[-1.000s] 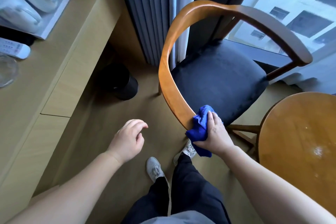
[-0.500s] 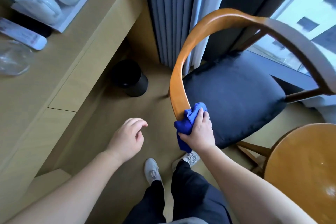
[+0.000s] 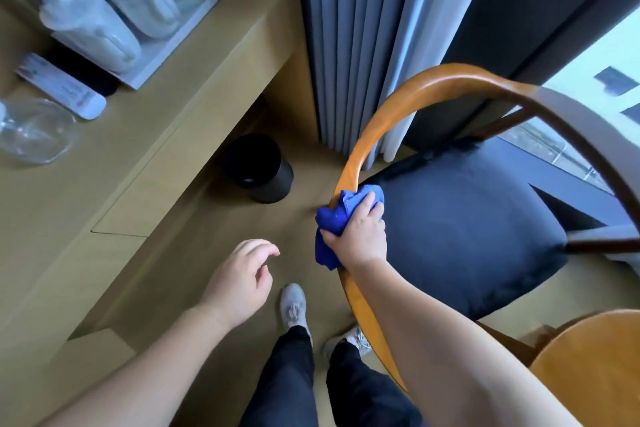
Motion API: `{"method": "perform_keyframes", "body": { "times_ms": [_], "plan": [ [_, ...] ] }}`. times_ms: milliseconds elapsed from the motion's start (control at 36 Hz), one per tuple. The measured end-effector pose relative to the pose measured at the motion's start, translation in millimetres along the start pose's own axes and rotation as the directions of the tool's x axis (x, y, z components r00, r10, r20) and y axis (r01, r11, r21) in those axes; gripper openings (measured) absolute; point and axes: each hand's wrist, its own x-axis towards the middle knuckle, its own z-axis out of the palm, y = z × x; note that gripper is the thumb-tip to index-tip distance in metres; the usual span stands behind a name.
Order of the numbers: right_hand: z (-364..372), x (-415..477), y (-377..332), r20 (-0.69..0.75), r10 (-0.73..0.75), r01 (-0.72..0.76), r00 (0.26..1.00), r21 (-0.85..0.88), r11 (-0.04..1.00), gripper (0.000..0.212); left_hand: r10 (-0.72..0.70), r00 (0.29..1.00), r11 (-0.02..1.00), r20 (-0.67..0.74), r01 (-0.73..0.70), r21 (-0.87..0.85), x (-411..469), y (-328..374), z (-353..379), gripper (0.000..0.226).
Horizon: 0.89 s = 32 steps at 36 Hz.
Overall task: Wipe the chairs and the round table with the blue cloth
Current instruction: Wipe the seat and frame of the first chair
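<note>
No writing is coming through readably: the white remote (image 3: 60, 86) on the counter (image 3: 145, 135) is showing only blurred print.

The right hand (image 3: 360, 236) is closing its grip around the blue cloth (image 3: 337, 222), a bunched, deep-blue, soft-looking rag, and is pressing it against the curved wooden backrest rail (image 3: 398, 107) of the chair (image 3: 467, 229). The rail is glossy orange-brown; just right of the grip, the dark padded seat is lying under it. The round table (image 3: 588, 367) is showing only an edge, well below and right of that grip.

The left hand (image 3: 239, 281) is hanging empty with fingers loosely spread, left of and below the cloth, apart from it. Above and left of the gripping hand, a black bin (image 3: 259, 166) is standing on the floor beside the counter, where a white tray (image 3: 194, 10) and a clear glass vessel (image 3: 34, 130) are sitting. Pleated curtains (image 3: 356, 45) are hanging above the grip.
</note>
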Motion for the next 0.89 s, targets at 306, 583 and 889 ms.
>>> {"method": "perform_keyframes", "body": {
  "times_ms": [306,583,889],
  "plan": [
    [-1.4,6.3,-1.1,0.017,0.033,-0.034,0.999,0.067,0.997,0.116,0.044,0.996,0.999,0.075,-0.046,0.024,72.5,-13.3,-14.6,0.030],
    [-7.5,50.1,-29.9,-0.040,0.141,-0.135,0.989,0.125,0.983,0.115,0.017,0.995,1.000,0.098,-0.015,-0.014,124.0,-31.3,-19.5,0.030],
    [-14.6,116.5,-62.4,-0.114,0.409,-0.363,0.905,0.290,0.885,0.118,0.074,0.994,0.996,0.085,-0.069,-0.064,151.0,-55.7,-18.6,0.031]
  ]
}}
